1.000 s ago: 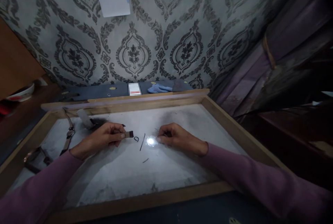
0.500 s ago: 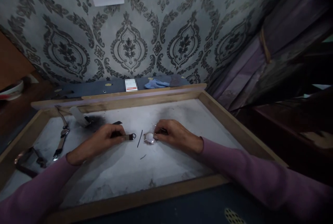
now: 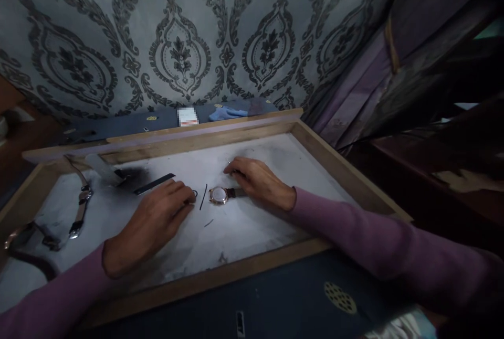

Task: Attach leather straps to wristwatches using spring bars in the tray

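In the middle of the tray, a round watch [image 3: 219,195] lies with its pale face or back upward. A dark strap [image 3: 232,192] runs from it under my right hand [image 3: 262,181]. That hand's fingers are closed around a thin metal tool [image 3: 228,161], of which only the tip shows. My left hand [image 3: 157,218] is closed over a short strap piece; just its black loop [image 3: 196,193] sticks out past the fingertips. Between the hands lie a thin black strip [image 3: 203,197] and a smaller dark sliver [image 3: 208,222].
A wooden-rimmed tray [image 3: 244,271] with a white bottom frames the work. To the left are a strapped watch [image 3: 84,197], a curved dark band [image 3: 33,257], a pale upright piece [image 3: 103,169] and a flat black strip [image 3: 154,183]. Blue cloth [image 3: 228,113] lies behind the rim.
My right hand has moved off the watch, baring its face and the strap beside it. My left hand has shifted right over the strap piece. The view has tilted down.
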`<state>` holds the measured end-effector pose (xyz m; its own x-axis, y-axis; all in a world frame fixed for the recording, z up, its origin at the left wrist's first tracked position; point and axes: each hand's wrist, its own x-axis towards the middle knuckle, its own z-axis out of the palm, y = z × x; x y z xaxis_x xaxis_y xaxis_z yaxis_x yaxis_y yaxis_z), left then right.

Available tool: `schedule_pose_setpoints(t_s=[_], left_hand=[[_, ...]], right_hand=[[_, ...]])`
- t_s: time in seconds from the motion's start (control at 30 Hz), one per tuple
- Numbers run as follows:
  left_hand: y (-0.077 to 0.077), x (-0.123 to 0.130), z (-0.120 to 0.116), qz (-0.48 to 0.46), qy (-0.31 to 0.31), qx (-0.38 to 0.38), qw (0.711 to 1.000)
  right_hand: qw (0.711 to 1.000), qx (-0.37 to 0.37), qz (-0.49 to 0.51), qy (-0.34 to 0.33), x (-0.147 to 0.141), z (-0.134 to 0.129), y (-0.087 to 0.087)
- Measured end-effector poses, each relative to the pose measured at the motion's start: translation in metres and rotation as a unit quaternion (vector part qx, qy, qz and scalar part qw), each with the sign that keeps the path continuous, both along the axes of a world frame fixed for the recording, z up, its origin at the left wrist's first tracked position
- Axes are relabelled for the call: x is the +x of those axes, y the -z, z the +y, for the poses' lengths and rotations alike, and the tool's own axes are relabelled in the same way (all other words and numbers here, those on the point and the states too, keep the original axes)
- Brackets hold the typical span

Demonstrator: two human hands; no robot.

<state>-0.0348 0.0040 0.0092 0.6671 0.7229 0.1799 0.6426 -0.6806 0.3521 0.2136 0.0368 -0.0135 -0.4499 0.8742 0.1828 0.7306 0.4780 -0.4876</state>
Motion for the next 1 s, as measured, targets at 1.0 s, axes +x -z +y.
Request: schedule_pose_setpoints(t_s=[1.0], left_hand=[[0.008,0.017,-0.004,-0.306,-0.083,-0.5,0.806]], right_hand=[[0.945,-0.164,0.248,-0.139,-0.025,-0.022,-0.011]])
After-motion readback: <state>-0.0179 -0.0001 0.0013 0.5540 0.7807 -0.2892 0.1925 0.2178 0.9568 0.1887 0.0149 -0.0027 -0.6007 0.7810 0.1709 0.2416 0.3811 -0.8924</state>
